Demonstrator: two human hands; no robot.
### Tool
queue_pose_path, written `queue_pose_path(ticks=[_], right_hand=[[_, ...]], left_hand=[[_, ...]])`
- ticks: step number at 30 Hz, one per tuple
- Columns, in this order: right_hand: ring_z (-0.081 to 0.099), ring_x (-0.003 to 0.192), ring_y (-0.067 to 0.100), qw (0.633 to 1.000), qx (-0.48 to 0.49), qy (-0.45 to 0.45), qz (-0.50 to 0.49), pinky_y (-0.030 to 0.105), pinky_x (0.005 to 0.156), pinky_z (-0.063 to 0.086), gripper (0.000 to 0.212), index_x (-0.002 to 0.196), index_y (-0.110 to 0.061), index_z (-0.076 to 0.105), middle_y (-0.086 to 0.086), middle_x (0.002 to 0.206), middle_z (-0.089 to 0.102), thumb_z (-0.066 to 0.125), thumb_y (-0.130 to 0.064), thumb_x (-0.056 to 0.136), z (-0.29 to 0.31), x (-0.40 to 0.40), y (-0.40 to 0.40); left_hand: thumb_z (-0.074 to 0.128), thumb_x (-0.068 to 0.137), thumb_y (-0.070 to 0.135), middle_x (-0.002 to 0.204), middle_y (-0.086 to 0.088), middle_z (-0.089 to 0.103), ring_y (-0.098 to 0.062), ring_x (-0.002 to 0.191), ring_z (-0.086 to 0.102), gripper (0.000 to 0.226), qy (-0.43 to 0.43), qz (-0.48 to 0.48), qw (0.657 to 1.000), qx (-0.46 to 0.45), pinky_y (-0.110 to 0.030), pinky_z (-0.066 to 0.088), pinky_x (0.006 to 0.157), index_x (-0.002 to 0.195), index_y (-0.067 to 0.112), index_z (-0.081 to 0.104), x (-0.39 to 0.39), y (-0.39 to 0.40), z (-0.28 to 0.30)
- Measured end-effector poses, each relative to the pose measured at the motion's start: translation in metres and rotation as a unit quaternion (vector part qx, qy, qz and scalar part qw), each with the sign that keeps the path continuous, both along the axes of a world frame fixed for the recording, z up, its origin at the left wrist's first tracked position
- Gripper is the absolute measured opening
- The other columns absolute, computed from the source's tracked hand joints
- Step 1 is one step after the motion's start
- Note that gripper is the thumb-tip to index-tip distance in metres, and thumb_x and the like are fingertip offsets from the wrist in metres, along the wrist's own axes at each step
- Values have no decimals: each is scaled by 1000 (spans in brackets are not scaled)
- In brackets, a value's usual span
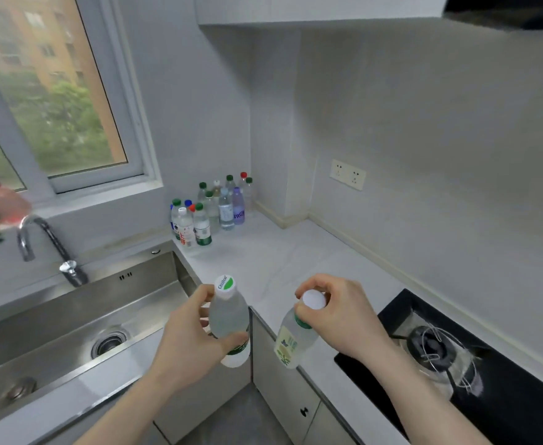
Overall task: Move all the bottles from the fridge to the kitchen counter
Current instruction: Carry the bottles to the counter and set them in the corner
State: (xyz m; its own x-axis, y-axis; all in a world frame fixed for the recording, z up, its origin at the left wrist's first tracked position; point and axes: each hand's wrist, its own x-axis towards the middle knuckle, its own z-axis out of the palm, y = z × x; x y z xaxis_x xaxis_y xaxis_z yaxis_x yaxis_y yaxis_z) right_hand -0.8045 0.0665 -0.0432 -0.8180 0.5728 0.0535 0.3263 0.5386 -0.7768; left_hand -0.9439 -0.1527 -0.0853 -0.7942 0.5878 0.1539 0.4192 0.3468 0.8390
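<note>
My left hand (190, 338) grips a clear water bottle (228, 313) with a white and green cap by its body, held upright over the inner corner of the counter. My right hand (341, 319) holds a second bottle (291, 343) with a yellow label by its neck and white cap, tilted slightly. Both bottles hang in the air in front of the white kitchen counter (280, 252). Several bottles (212, 210) with green, red, blue and white caps stand grouped in the counter's far corner by the wall. The fridge is out of view.
A steel sink (80, 322) with a tap (39, 239) lies to the left under the window. A black gas hob (450, 358) sits at the right. Cabinet doors (283, 390) are below the counter. A wall socket (347, 174) is above the counter.
</note>
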Motion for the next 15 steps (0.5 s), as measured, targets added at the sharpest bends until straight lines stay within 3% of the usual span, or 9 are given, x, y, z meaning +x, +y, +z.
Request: queue_pose_path(ticks=[9, 15], right_hand=[[64, 93, 9, 998, 13, -18, 50, 25, 68, 56, 13, 86, -39, 72, -15, 90, 69, 73, -35, 73, -8, -108, 64], [66, 83, 7, 999, 20, -32, 39, 29, 68, 60, 15, 87, -38, 73, -12, 94, 69, 75, -36, 72, -20, -192, 85]], left_hand=[[92, 61, 37, 101, 27, 68, -3, 93, 68, 56, 4, 54, 998, -13, -35, 59, 82, 102, 42, 56, -93, 55, -5], [88, 56, 47, 101, 27, 66, 0, 92, 64, 68, 15, 43, 998, -49, -36, 59, 79, 114, 48, 53, -177, 79, -18]])
